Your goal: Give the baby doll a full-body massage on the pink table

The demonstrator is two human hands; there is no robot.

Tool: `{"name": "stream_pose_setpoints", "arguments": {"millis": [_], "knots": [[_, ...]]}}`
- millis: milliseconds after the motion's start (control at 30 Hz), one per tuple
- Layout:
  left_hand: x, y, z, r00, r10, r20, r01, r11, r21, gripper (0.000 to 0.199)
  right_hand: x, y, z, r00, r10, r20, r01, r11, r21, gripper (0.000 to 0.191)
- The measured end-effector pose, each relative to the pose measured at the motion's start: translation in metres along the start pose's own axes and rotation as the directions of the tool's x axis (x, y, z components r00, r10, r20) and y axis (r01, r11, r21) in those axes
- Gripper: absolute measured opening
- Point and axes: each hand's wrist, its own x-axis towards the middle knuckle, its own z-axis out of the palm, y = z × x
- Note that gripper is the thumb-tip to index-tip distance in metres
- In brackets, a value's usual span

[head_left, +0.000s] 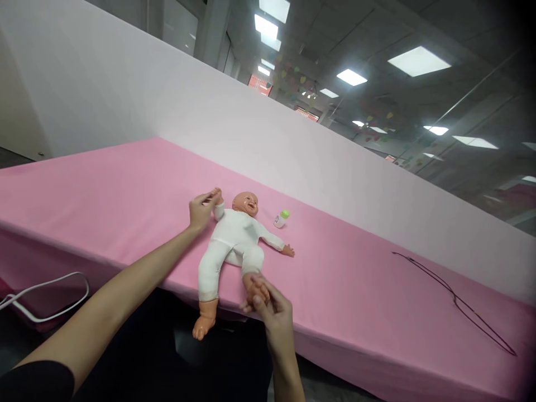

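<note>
A baby doll (234, 229) with a white cloth body lies on its back on the pink-covered table (343, 279), its head toward the partition. My left hand (201, 211) is closed around the doll's raised hand at the left. Lower down, my right hand (274, 307) grips the doll's foot on the right side, fingers and thumb around it. The doll's other foot hangs over the table's front edge, and its other arm is stretched out on the cloth. Beside the doll's head lies a small toy bottle (282, 218) with a green cap.
A thin dark cord (454, 296) lies along the right part of the table. A white partition (293, 151) runs behind the table. At the lower left, a white cable (50, 318) loops by the table's side.
</note>
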Motion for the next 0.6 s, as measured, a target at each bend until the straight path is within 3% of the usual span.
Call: {"name": "stream_pose_setpoints", "arguments": {"millis": [67,133,200,233,267,333,400,433,500,600], "knots": [[-0.013,0.009,0.002,0.96,0.16,0.23,-0.179,0.982,0.062,0.028,0.033,-0.013,0.007,0.999,-0.039,-0.032,0.038,0.999,-0.039,0.052],[-0.024,0.013,0.003,0.858,0.255,0.446,-0.331,0.938,0.102,0.025,0.065,-0.014,0.015,0.995,-0.076,-0.062,0.073,0.996,-0.058,0.052],[-0.029,0.012,0.004,0.786,0.275,0.554,-0.406,0.905,0.128,0.024,0.087,-0.009,0.021,0.992,-0.093,-0.081,0.089,0.995,-0.055,0.053],[-0.029,0.011,0.004,0.785,0.266,0.559,-0.407,0.902,0.143,0.024,0.092,-0.006,0.023,0.991,-0.094,-0.093,0.09,0.995,-0.048,0.054],[-0.028,0.01,0.005,0.808,0.248,0.534,-0.383,0.91,0.158,0.025,0.093,-0.004,0.023,0.991,-0.09,-0.103,0.087,0.995,-0.04,0.055],[-0.022,0.007,0.004,0.896,0.183,0.404,-0.277,0.942,0.188,0.03,0.078,-0.004,0.02,0.991,-0.078,-0.107,0.076,0.997,-0.024,0.054],[-0.012,0.005,0.0,0.973,0.089,0.211,-0.139,0.962,0.235,0.04,0.047,-0.005,0.012,0.996,-0.062,-0.065,0.062,0.998,-0.013,0.049],[-0.007,0.004,-0.003,0.992,0.038,0.117,-0.07,0.956,0.286,0.047,0.028,-0.003,0.008,0.998,-0.052,-0.029,0.052,0.999,-0.008,0.044],[0.004,0.001,-0.012,0.998,-0.048,-0.027,0.055,0.896,0.441,0.051,-0.01,0.008,-0.002,0.997,-0.029,0.072,0.028,1.0,0.007,0.04],[0.016,-0.005,-0.027,0.982,-0.153,-0.108,0.186,0.731,0.657,0.046,-0.054,0.041,-0.014,0.991,0.003,0.134,-0.001,1.0,-0.016,0.039]]}}
